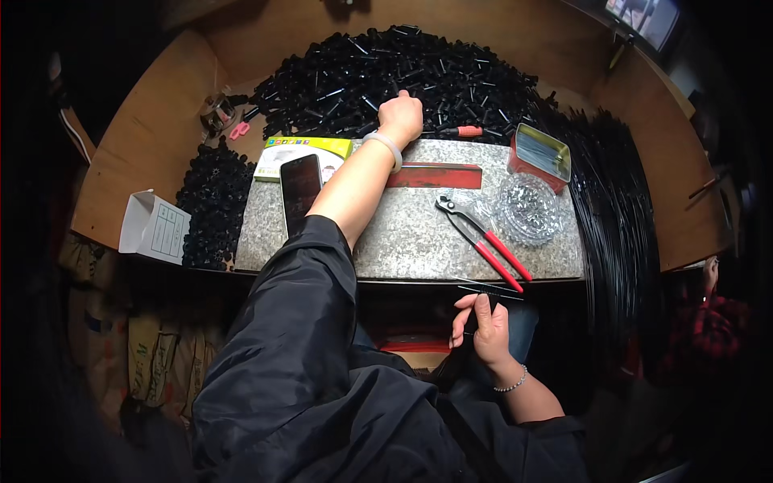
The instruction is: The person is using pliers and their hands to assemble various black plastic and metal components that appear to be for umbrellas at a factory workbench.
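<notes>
My left hand (400,117) reaches out to the near side of a large heap of small black tubular parts (322,80). Its fingers are curled down toward the heap, and whatever they hold is hidden. Just off the front edge of the bench, my right hand (487,328) is closed, pinching several thin wire-like rods (503,295) between thumb and fingers. Cutting pliers with red handles (491,248) lie close above it on the speckled grey board (394,245). Under my left wrist, a red metal channel (439,176) lies across the board.
A clear dish of small bits (529,211), a tin (541,153), a phone (300,189) and a flat box (278,153) surround the board. Long black rods (616,209) hang over the right edge. Black caps (211,193) and an open white carton (153,228) are at left.
</notes>
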A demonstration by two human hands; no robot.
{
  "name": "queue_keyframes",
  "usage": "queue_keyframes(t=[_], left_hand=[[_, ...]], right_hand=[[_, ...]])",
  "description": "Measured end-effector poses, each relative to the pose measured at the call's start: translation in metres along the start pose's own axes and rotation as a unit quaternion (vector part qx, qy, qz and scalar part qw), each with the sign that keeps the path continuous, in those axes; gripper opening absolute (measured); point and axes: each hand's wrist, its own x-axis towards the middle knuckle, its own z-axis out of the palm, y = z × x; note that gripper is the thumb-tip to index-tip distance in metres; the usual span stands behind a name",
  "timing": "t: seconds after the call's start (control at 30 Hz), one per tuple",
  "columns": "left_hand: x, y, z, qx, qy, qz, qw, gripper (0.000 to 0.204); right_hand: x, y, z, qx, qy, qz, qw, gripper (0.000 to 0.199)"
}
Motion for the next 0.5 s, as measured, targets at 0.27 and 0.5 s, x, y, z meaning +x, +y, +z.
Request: queue_keyframes(t=[0.27, 0.5], left_hand=[[-0.044, -0.010, -0.028, -0.349, 0.291, 0.045, 0.890, 0.023], [-0.235, 0.000, -0.096, -0.724, -0.045, 0.024, 0.688, 0.017]], right_hand=[[-0.004, -0.007, 0.004, -0.042, -0.020, 0.022, 0.999, 0.042], [-0.021, 0.015, 0.020, 0.006, -0.030, -0.027, 0.999, 0.030]])
